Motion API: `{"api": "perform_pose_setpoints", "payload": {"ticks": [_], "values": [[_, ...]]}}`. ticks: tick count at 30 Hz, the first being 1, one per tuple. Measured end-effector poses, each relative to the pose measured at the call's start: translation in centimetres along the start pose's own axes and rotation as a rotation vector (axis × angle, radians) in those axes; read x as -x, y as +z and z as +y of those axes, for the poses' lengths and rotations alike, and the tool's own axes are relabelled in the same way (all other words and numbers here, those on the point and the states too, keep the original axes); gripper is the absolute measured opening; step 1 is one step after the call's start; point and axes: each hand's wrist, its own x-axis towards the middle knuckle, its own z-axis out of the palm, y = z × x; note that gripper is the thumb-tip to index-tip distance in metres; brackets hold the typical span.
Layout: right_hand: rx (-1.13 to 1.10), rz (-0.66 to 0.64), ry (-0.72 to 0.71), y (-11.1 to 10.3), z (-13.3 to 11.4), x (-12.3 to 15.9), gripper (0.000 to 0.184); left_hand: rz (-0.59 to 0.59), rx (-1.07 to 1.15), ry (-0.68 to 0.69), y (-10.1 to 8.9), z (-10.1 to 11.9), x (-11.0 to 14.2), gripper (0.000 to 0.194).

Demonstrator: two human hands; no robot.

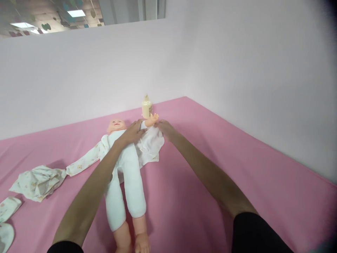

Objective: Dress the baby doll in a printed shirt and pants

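A baby doll with a white cloth body lies on its back, head away from me. My left hand lies across its chest side, fingers closed around the upper part of the doll's arm on the right. That arm points outward, its plastic hand bare. My right hand is beside the doll's hand, its fingertips bent together at the upper edge of a white baby shirt; their exact grip is partly hidden. The shirt spreads out under the doll's side. Its printed sleeve covers the doll's other arm.
A pale yellow pump bottle stands by the back wall, just beyond the doll's hand. Crumpled printed cloth lies at the left, with a folded printed cloth and a white round-edged item nearer me. Pink sheeting covers the surface.
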Motion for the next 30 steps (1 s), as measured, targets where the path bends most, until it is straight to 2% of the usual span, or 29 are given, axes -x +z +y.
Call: {"api": "perform_pose_setpoints", "payload": {"ticks": [3, 5, 10, 16, 18, 21, 24, 27, 30], "values": [[0.009, -0.195, 0.115, -0.9, 0.2, 0.7, 0.018, 0.012, 0.019, -0.018, 0.0, 0.0, 0.1, 0.048], [0.06, -0.27, 0.178, -1.6, 0.7, 1.1, 0.02, 0.012, 0.022, -0.027, 0.1, -0.1, 0.2, 0.049], [0.309, -0.349, 0.207, -2.1, 2.4, 2.0, 0.017, 0.014, 0.038, -0.001, 0.2, -0.5, 0.1, 0.048], [0.745, -0.376, 0.133, 0.0, 1.9, 2.3, 0.026, 0.029, 0.042, 0.014, 0.3, -0.6, 0.2, 0.05], [0.871, -0.361, 0.055, 0.3, 1.0, 2.3, 0.027, 0.034, 0.046, 0.025, 0.2, -0.5, 0.3, 0.049], [1.016, -0.295, -0.095, -0.5, -0.6, 1.8, 0.022, 0.037, 0.034, 0.045, 0.2, -0.3, 0.4, 0.049], [1.154, -0.117, -0.266, -2.3, -2.1, 0.6, 0.006, 0.027, 0.023, 0.039, 0.1, -0.2, 0.4, 0.05], [1.282, 0.074, -0.394, -3.8, -2.6, -0.9, 0.029, 0.031, 0.031, 0.014, 0.1, -0.2, 0.4, 0.051], [1.396, 0.174, -0.472, -4.3, -1.8, -2.4, 0.037, 0.037, 0.043, 0.007, 0.1, -0.2, 0.4, 0.051]]}}
